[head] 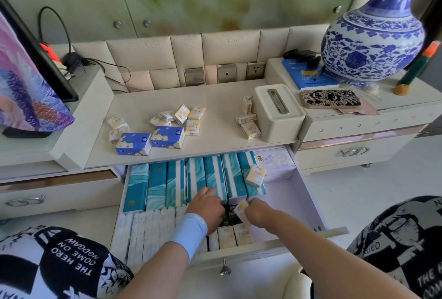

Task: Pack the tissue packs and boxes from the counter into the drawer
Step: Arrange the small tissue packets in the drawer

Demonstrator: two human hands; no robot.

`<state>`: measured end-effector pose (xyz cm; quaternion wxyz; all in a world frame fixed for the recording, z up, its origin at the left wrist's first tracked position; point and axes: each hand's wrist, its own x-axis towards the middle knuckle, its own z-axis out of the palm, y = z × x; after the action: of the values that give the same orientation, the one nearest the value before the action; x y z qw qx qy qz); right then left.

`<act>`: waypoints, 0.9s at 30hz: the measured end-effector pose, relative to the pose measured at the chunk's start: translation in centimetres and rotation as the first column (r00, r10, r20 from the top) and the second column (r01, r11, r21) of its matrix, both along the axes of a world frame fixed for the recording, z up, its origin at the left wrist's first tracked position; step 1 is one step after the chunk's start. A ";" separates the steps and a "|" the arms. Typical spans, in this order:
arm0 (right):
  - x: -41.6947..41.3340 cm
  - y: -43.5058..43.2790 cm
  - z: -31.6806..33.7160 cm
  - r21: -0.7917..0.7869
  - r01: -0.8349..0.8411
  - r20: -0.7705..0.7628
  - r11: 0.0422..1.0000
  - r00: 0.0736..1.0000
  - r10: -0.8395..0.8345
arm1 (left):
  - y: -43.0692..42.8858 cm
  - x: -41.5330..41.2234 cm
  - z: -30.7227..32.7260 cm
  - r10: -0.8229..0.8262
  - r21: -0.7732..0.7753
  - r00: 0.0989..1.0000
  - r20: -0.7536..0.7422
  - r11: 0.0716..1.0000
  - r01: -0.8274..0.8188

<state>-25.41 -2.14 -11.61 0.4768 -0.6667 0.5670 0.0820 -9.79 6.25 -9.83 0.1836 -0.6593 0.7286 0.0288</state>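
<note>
We are reaching into the open drawer [311,205] below the bench [215,105], our right hand [259,215] pinching a small, soft cream-yellow tissue pack [241,210] in its fingers, too blurred to tell which way it points, just before the glossy teal packs [155,184] standing on edge, long axes running front to back. Our left hand [207,210] is lying beside it, fingers buried among the packs, so we cannot tell its grasp. Small cream packs [189,117] and two blue flowered packs [134,143] are lying scattered on the bench.
</note>
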 end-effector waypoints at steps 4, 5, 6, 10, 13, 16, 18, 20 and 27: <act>-0.2 -0.4 -0.7 -0.019 0.230 0.059 0.973 0.972 -0.229 | 0.2 0.0 0.2 0.015 0.105 0.995 0.097 0.994 -0.025; -0.1 -0.2 -0.8 -0.027 0.243 0.044 0.970 0.969 -0.242 | 0.3 0.1 0.4 0.023 0.099 0.996 0.091 0.995 -0.032; 0.1 0.0 -1.1 -0.028 0.252 0.029 0.967 0.967 -0.252 | 0.3 0.2 0.6 0.024 0.079 0.997 0.077 0.996 -0.030; 1.3 1.2 -1.3 -0.089 0.090 -0.085 0.992 0.992 -0.097 | 0.4 -0.1 1.2 -0.035 -0.036 0.999 0.019 0.999 0.036; 1.7 1.7 -0.7 -0.139 0.008 -0.116 0.990 0.993 -0.024 | 0.4 -0.9 0.9 -0.059 0.010 0.994 -0.088 0.998 0.060; 1.4 1.7 -0.1 -0.116 0.044 -0.120 0.992 0.991 -0.058 | 0.6 -1.5 0.2 -0.010 0.205 0.985 -0.171 0.978 0.045; 1.2 1.5 0.2 -0.058 0.036 -0.174 0.998 0.984 -0.046 | 0.7 -1.6 -0.3 0.003 0.297 0.991 -0.135 0.954 0.038; 1.1 1.4 1.0 -0.016 0.037 -0.221 0.999 0.974 -0.040 | 0.4 -1.7 -0.4 0.013 0.312 0.992 -0.127 0.950 0.028; 0.6 1.0 1.5 0.008 -0.030 -0.206 1.000 0.978 0.031 | -0.4 -1.5 0.1 0.090 0.304 0.979 -0.181 0.952 -0.031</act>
<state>-24.79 -1.19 -10.16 0.4158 -0.6620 0.6028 0.1593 -11.30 5.82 -9.71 0.2092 -0.6400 0.7094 0.2083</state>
